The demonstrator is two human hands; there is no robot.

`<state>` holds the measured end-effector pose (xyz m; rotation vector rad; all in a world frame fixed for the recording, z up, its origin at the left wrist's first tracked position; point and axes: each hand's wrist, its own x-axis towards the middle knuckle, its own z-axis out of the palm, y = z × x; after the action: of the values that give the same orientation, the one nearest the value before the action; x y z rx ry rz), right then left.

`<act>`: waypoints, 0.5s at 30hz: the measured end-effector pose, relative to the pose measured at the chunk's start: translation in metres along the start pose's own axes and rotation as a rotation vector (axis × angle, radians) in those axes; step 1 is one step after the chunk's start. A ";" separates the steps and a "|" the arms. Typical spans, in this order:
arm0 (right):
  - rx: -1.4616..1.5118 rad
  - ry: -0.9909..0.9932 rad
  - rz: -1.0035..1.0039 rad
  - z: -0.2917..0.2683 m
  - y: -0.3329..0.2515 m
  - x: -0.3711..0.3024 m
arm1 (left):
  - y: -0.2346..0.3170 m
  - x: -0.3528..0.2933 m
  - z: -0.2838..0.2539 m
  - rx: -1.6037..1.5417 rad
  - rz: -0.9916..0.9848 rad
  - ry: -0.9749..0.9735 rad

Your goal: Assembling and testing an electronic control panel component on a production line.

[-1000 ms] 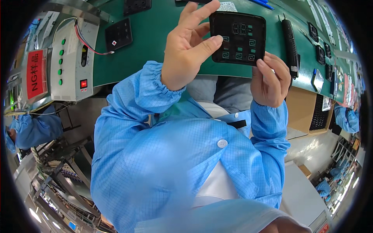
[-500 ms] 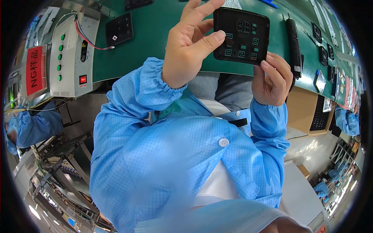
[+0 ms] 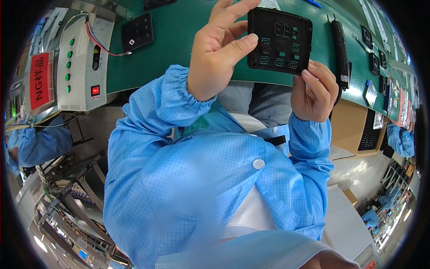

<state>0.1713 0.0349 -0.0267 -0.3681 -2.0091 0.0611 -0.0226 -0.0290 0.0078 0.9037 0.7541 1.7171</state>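
Note:
Between both hands, a square black plastic panel [image 3: 271,42] is held up over the table's near edge. Its face shows digit-shaped cutouts and several spiral-shaped openings through which green shows. My left hand [image 3: 221,51] grips the panel's left edge, with the thumb on the face and the other fingers partly behind it. At the lower right corner, my right hand [image 3: 317,89] pinches the panel between thumb and fingers. A dark flat panel [image 3: 137,33] with a small red-and-white sticker lies on the table left of my left hand.
On the green table [image 3: 179,49], a white control box [image 3: 83,67] with green buttons and a lit red switch stands left. A black handheld tool [image 3: 339,51] lies right, beyond it several small black parts [image 3: 374,65]. Below the right edge is a cardboard box [image 3: 347,125].
The black panel has shifted very slightly to the right in the picture. Both hands keep the same hold on it.

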 end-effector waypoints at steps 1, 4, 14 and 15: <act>0.000 0.000 0.001 0.000 0.000 -0.001 | -0.001 0.000 0.000 0.000 -0.001 0.000; 0.019 0.043 -0.004 0.000 0.001 -0.002 | -0.003 -0.001 0.000 -0.010 0.005 -0.001; 0.048 0.050 0.017 0.005 0.003 -0.007 | -0.005 0.000 0.000 -0.051 -0.005 0.022; 0.082 0.053 0.028 0.007 0.003 -0.007 | -0.004 -0.001 0.001 -0.063 -0.005 0.032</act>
<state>0.1690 0.0363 -0.0363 -0.3417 -1.9424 0.1494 -0.0201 -0.0285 0.0052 0.8322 0.7184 1.7445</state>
